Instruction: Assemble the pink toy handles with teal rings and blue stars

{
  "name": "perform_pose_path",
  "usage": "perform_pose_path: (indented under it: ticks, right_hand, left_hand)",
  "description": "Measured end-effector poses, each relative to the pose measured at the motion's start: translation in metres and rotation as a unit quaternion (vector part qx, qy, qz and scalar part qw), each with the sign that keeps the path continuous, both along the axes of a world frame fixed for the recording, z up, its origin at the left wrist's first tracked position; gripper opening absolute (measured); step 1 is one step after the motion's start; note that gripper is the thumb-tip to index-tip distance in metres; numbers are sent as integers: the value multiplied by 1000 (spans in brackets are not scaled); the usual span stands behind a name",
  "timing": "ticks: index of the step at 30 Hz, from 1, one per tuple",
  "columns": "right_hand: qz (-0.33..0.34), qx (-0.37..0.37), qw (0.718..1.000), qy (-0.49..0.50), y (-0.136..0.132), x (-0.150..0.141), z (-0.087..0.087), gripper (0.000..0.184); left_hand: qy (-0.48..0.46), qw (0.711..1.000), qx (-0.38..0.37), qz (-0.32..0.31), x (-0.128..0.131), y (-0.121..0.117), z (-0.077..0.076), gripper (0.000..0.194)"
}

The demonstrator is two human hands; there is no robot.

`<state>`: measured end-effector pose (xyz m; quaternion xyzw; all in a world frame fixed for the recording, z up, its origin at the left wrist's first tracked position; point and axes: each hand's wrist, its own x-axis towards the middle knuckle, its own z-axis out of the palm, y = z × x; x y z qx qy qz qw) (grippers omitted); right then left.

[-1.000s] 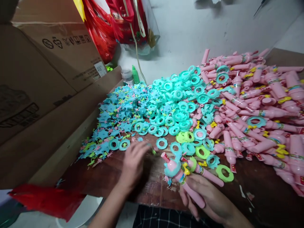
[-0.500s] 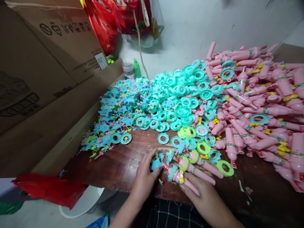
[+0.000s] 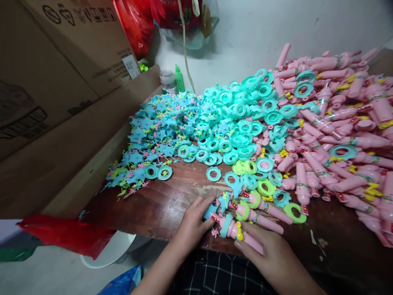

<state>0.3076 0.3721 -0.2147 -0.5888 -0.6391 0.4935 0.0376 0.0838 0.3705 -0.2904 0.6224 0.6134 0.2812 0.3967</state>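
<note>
Your right hand (image 3: pixel 272 250) has the nearest pink wand (image 3: pixel 253 243) by its handle end, thumb on the near side, fingers round the far side. Wand's at the desk (image 3: pixel 101 213) near edge, striped tip angled up-left toward your other hand. It has a turquoise collar (image 3: pixel 226 226) around the neck and a yellow clip (image 3: pixel 239 232) on the body.

Your left hand (image 3: pixel 195 221) is curved around a blue star piece (image 3: pixel 210 211) just beside that tip; can't tell if it's actually pinched. Small pink figure (image 3: pixel 215 232) near your left thumb.

Two more wands with light-green collars (image 3: pixel 243 211) lie just beyond yours, roughly parallel. Loose green ring (image 3: pixel 295 213) right of them.

Stock behind: star pile (image 3: pixel 159 123) left, turquoise ring pile (image 3: pixel 229 110) middle, pink wand pile (image 3: pixel 337 123) right, some rings mixed in. Cardboard box (image 3: pixel 70 69) on your left, red bag (image 3: pixel 64 235) partly over a white bucket (image 3: pixel 113 252) lower left.
</note>
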Motion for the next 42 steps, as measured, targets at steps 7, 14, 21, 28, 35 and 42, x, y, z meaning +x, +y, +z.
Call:
perform_pose_path:
  ticks: [7,14,21,28,35,42]
  right_hand:
    - [58,15,995,-80,3,-1,5,46]
    - [199,97,948,-228,25,-36,37,39]
    - [239,76,900,-356,36,-84,60,33]
    - [81,61,990,-100,14,-22,23,40]
    - [-49,-122,985,116,-14,4,-28,57]
    - [-8,-138,986,92,-7,13,-43,63]
  left_hand:
    - [-2,1000,2,-29,-5,3,-3,53]
    - [-9,999,20,-26,-6,2,-11,57]
    - [-10,999,42,-22,-6,2,-19,55]
    - [-27,998,39,39,-5,0,3,50]
    - [-25,999,-9,25,-1,-3,6,44]
    - [-41,999,-8,-5,-5,-4,3,40]
